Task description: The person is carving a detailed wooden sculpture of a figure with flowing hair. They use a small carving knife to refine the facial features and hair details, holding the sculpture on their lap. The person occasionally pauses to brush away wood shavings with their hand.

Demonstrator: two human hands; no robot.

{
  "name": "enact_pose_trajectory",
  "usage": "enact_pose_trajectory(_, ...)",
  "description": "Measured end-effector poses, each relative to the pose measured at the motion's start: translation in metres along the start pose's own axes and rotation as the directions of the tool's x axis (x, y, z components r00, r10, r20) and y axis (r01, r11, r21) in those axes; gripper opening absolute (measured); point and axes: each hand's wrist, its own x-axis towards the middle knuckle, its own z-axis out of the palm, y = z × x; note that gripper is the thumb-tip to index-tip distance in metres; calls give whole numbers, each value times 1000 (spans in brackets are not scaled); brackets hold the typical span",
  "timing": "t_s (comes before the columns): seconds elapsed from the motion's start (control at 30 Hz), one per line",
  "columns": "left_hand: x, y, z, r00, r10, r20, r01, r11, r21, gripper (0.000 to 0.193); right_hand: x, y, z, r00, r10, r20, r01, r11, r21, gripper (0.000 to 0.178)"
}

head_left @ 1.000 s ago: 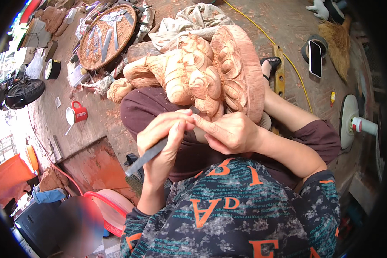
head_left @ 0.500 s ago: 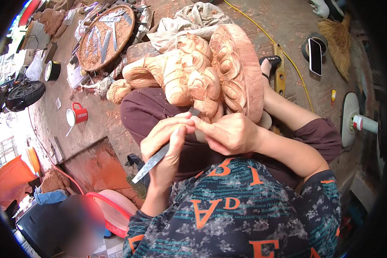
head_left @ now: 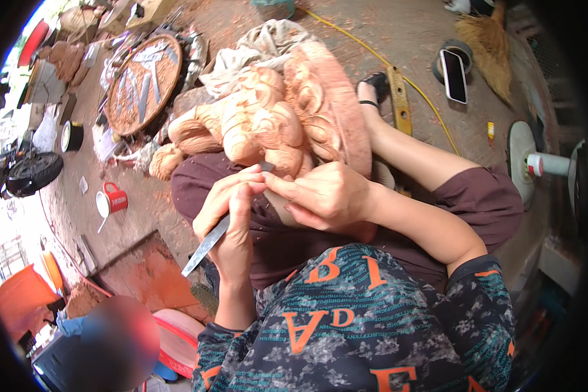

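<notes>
A carved wooden figure point(head_left: 261, 117) lies at twelve o'clock from where we work. Our left hand point(head_left: 223, 215) clasps a flat steel chisel point(head_left: 206, 245), aimed toward one o'clock; our curled right hand point(head_left: 332, 196) meets its front end (pinching or not, we cannot tell). We judge this trimming; next calls for a steady, shallow push.

Mid. of metal tool point(head_left: 206, 245) hidden w/in L hand point(head_left: 225, 212); tip contact w/ carving point(head_left: 258, 121) too small to tell. R hand point(head_left: 330, 194) palm side hidden. Round blurred patch point(head_left: 114, 343) btm-left covers what's behind. Green tub point(head_left: 274, 8) cut off, top edge.
</notes>
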Motion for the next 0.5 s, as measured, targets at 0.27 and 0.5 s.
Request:
enact_pose_trajectory(0.27, -2, -13, 7, 998, 2, -61, -4, 999, -46, 22, -4, 1, -3, 950, -75, -302, -21, 953, -303, 33)
enact_pose_trajectory(0.5, -22, -29, -11, 997, -55, -46, 52, 996, -66, 28, -65, -27, 25, 453, 602, -658, -714, 687, 136, 78)
